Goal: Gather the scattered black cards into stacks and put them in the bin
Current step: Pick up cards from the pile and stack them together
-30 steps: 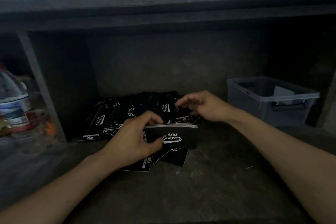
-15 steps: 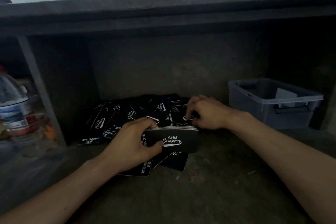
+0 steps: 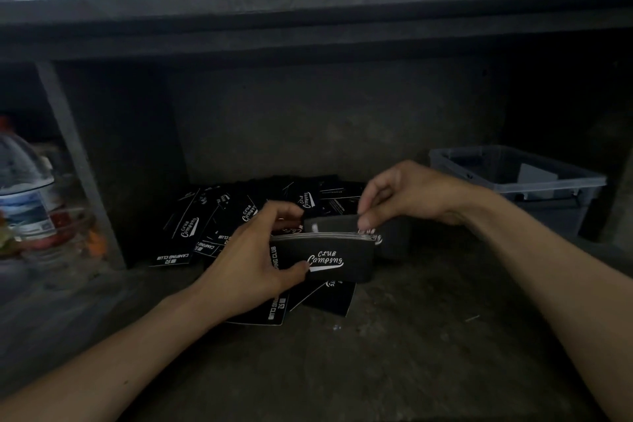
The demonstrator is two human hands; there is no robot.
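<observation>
Two hands: both reach in from the near edge over a dark, gritty shelf (image 3: 394,363).
Left hand (image 3: 253,271): it grips the stack (image 3: 337,257) by its left end, with the thumb pressed on the front face and the fingers curled over the top edge.
Stack: a thick bundle of black cards held on its long edge just above the shelf. The front face is turned to the camera and reads "CLUB Camping" in white. Pale card edges show along the top.
Right hand (image 3: 407,195): thumb and fingertips pinch the top edge of a single card (image 3: 330,223), and the other fingers are loosely bent.
Single card: dark, and hanging upright just behind the stack, with its right end sticking out past the stack's right end. Whether it touches the stack cannot be told.
Scattered cards (image 3: 191,226): an overlapping heap lying flat at the back of the shelf, close to the rear wall, behind and to the left of the stack. A few more lie flat under the left hand and below the stack on the near side.
Bin (image 3: 561,212): grey translucent plastic with an open top. It stands on the shelf to the right of the cards, beyond the right wrist and apart from both hands. A pale flat piece leans inside it; what else it holds cannot be made out.
Bottle (image 3: 24,202): clear plastic with a printed label. It is at the far left beyond an upright divider (image 3: 78,164), and it is blurred.
</observation>
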